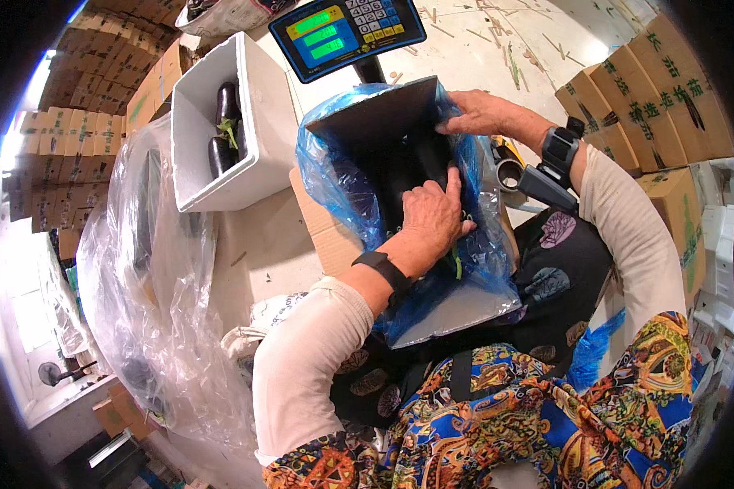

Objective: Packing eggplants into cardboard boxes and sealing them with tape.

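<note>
Before me is a cardboard box [382, 113] lined with a blue plastic bag [330, 162], its flaps spread. Dark eggplants [391, 165] lie inside; a green stem [458, 263] shows near the front. My left hand [431, 214] is over the eggplants, index finger extended along the right side and thumb apart. At the far right corner, my right hand [480, 113] reaches over the rim, fingertips beside a dark eggplant [431, 150]. Shadow and the dark skins hide whether either hand grips one.
A white foam box [269, 116] with several eggplants stands at the left. Behind the box rises a scale display [348, 36]. Clear plastic sheeting [153, 275] hangs at the left. A tape dispenser [509, 168] lies at the right, near stacked cartons [642, 98].
</note>
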Demonstrator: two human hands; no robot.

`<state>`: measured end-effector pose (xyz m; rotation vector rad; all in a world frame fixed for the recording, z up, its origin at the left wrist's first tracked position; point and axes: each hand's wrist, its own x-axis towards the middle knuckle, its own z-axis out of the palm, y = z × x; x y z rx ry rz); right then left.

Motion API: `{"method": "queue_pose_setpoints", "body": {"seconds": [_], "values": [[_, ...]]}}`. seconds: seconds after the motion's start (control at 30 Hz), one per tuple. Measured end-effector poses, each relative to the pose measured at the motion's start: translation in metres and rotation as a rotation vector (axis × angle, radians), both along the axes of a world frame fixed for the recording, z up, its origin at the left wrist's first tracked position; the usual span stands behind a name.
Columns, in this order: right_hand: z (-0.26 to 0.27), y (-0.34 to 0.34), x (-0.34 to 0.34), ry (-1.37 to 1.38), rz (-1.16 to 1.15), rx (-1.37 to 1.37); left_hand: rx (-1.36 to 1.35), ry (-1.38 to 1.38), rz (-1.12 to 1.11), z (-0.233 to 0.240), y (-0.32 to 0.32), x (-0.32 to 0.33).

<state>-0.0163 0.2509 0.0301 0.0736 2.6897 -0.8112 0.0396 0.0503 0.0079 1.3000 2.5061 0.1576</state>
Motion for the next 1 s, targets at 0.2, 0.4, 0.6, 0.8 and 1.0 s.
{"method": "queue_pose_setpoints", "body": {"seconds": [0.2, 0.4, 0.6, 0.8, 1.0], "values": [[0.006, 0.002, 0.014, 0.011, -0.034, 0.008, 0.179, -0.022, -0.153, -0.001, -0.022, -0.001], [0.023, -0.006, 0.002, -0.032, -0.075, 0.101, 0.071, -0.02, -0.119, -0.001, -0.002, -0.004], [0.037, 0.023, 0.028, 0.245, -0.304, -0.22, 0.127, -0.461, -0.144, 0.041, -0.023, -0.011], [0.07, 0.048, 0.054, 0.15, -0.596, -0.409, 0.548, -0.532, -0.099, 0.138, -0.063, -0.038], [0.068, 0.031, 0.052, 0.037, -0.505, -0.415, 0.593, -0.587, 0.294, 0.136, -0.134, -0.076]]}}
